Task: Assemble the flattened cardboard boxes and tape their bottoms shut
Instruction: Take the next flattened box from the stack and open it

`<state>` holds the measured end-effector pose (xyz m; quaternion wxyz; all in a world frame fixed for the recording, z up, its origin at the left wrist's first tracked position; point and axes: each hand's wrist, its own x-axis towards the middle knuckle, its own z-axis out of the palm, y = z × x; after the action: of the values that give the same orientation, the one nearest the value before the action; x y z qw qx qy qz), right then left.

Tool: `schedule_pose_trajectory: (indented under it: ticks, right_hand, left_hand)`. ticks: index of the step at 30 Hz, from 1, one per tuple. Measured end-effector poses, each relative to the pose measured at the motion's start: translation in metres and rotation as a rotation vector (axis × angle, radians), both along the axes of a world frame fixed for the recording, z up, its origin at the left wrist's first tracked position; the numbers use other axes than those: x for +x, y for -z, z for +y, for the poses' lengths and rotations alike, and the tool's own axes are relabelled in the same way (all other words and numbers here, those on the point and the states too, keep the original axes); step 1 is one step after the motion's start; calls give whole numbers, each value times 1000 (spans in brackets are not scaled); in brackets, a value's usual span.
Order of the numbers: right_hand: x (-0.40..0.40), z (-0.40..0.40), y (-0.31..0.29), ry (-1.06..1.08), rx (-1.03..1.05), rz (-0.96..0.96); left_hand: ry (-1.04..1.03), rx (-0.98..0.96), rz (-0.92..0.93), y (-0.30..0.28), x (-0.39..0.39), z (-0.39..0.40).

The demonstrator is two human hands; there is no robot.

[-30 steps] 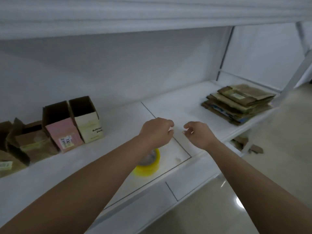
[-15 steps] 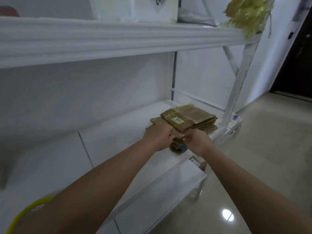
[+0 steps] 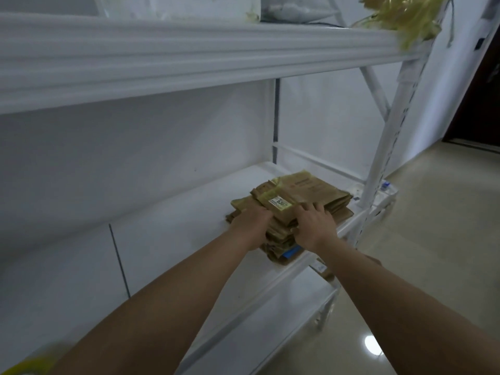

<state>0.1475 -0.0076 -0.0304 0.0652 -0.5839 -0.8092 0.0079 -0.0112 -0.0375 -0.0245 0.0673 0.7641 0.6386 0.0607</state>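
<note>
A stack of flattened brown cardboard boxes [image 3: 305, 193] lies at the right end of the white shelf [image 3: 176, 220]; the top one carries a white label. My left hand [image 3: 250, 226] rests on the stack's near left corner, fingers curled over the upper pieces. My right hand [image 3: 315, 221] lies on the near right part with fingers spread on the top cardboard. Whether either hand truly grips a piece is unclear. A yellow tape roll [image 3: 24, 368] shows only as a blurred edge at the bottom left corner.
An upper shelf beam [image 3: 189, 58] overhangs the work level, with a crumpled yellow plastic wrap [image 3: 403, 14] at its right end. A white upright post [image 3: 384, 147] stands just right of the stack. Cardboard scraps [image 3: 323, 269] lie on the lower level. Glossy floor stretches to the right.
The view swung right from the assembled boxes and tape roll to the flat stack. Both hands travelled from mid-shelf onto the stack, and the right hand's fingers now spread over the top piece.
</note>
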Motion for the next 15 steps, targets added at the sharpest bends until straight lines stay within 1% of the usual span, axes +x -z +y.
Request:
schedule_pose_trajectory:
  ticks: [5,9,12,15]
  right_hand:
    - [-17,24,14,38,-84,-4]
    - [-25,34,25,87,-148,-120]
    - [-30,35,23,29,-171,-213]
    - [-33,36,12,-29,-144,-216]
  left_hand:
    - [8,-35,-56,7,-8,10]
    - [16,-173,-43,18,-20,17]
    - [38,-230,-60,21,-27,21]
    - [48,-243,-114,18,-27,24]
